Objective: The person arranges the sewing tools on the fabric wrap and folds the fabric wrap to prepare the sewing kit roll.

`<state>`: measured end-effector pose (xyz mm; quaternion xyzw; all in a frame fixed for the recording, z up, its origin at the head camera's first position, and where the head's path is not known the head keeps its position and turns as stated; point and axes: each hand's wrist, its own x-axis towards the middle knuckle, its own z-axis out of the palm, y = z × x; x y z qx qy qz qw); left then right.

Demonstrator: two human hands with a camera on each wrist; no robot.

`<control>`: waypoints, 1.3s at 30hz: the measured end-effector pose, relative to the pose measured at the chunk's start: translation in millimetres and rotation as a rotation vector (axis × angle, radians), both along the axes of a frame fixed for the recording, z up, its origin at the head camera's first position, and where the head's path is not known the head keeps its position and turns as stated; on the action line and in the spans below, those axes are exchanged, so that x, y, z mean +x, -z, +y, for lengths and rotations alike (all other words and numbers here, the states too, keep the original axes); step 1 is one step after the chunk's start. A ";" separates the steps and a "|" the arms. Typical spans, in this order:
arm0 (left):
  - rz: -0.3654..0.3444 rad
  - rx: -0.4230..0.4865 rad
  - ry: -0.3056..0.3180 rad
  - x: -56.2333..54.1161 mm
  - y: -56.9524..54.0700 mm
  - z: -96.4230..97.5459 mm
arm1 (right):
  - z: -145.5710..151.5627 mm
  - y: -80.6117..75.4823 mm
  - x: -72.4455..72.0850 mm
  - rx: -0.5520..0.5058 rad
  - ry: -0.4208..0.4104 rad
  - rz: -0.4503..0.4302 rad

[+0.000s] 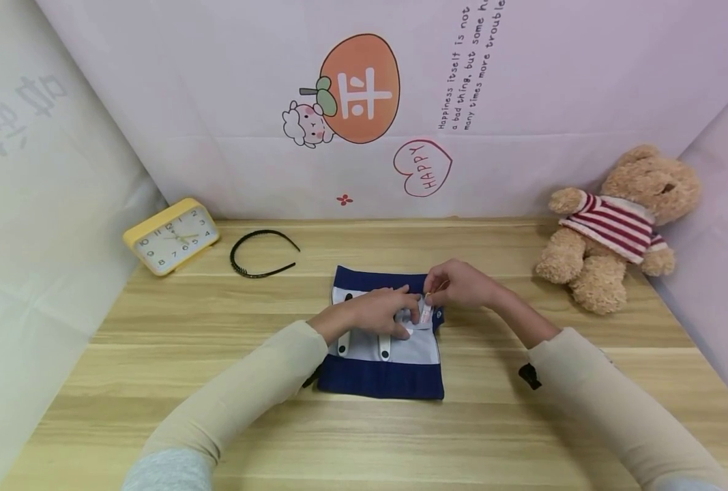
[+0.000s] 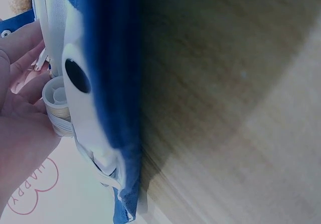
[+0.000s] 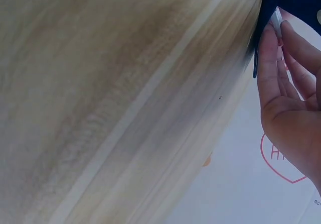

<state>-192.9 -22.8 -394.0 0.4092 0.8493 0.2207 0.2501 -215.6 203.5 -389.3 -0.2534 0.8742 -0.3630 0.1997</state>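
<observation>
A navy and pale-grey fabric sewing pouch (image 1: 381,378) lies unfolded on the table. White straps with black dots cross its middle, and a thread spool (image 2: 57,103) is held by elastic in the left wrist view. My left hand (image 1: 379,312) rests over the pouch, thumb and fingers spread apart at a clear pocket (image 1: 408,316). At the pouch's far right corner my right hand (image 1: 462,283) pinches a small white packet (image 1: 426,312) with pinkish print, beside that pocket. In the right wrist view, thumb and fingertips meet on its white edge; most of it is hidden.
A yellow alarm clock (image 1: 173,235) stands at the back left, with a black headband (image 1: 259,274) beside it. The teddy bear (image 1: 615,232) in a striped top sits at the back right. Printed white cloth (image 1: 216,82) hangs behind the wooden table (image 1: 228,436).
</observation>
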 end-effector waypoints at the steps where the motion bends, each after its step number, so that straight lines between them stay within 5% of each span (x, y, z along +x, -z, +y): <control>1: 0.000 0.002 0.000 0.2 -0.2 -0.3 | 0.0 0.6 -0.3 0.004 -0.003 -0.004; 14: 0.019 -0.005 0.014 -0.1 0.8 -0.4 | -5.2 3.6 -0.4 -0.027 -0.128 -0.047; 39: 0.017 0.014 0.014 -1.3 -0.5 -2.3 | -3.0 5.6 -4.5 -0.067 -0.224 -0.101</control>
